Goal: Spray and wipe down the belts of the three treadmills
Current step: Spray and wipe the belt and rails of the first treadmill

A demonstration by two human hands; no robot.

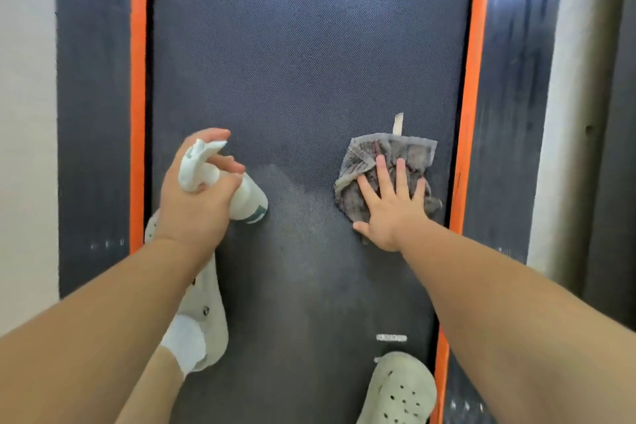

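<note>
Presently, belt (pixel 309 45): lying between orange side strips (pixel 137 79), filling the middle of the view.
Cloth (pixel 406 151): lying on the belt's right side.
Right hand (pixel 389 203): pressing the cloth, fingers spread straight.
Left hand (pixel 192 213): gripping the spray bottle (pixel 249 200) over the belt's left side.
Progress: seemingly wiping mid-belt, with the far stretch likely waiting.
Other treadmills: not showing, so cannot tell.
Clogs (pixel 399 389): standing on the belt.
</note>
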